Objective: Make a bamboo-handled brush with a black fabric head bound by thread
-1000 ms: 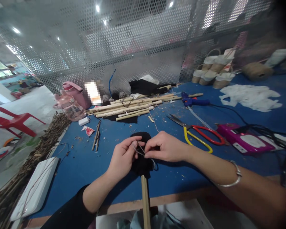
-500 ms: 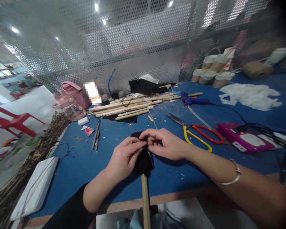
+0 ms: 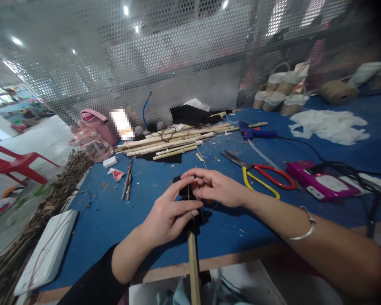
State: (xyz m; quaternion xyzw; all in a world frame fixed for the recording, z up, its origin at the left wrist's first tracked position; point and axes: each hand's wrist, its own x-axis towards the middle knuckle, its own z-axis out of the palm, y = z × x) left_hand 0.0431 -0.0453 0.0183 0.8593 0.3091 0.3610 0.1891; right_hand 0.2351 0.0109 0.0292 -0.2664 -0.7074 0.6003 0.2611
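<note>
A black cloth bundle point(image 3: 195, 224) is wrapped round the upper end of a pale wooden stick point(image 3: 193, 267), which points down past the table's front edge. My left hand point(image 3: 168, 212) lies on the bundle from the left, its thumb and fingers closed on the black cloth. From the right, my right hand point(image 3: 217, 186) comes over the top of it with curled fingers, pinching a thin pale thread point(image 3: 188, 192) that runs across the cloth. Parts of the bundle and the thread's ends are hidden under my fingers.
Scissors point(image 3: 254, 169) with red and yellow handles lie right of my hands, near a blue glue gun point(image 3: 257, 133) and a magenta box point(image 3: 320, 180) with cables. Wooden sticks point(image 3: 171, 143) are piled behind. A white power strip-like case point(image 3: 47, 250) lies at left.
My left fingers have spread apart, the thumb and lower fingers sliding down the bundle. My right hand has shifted slightly up and left. The pale thread now shows between them.
</note>
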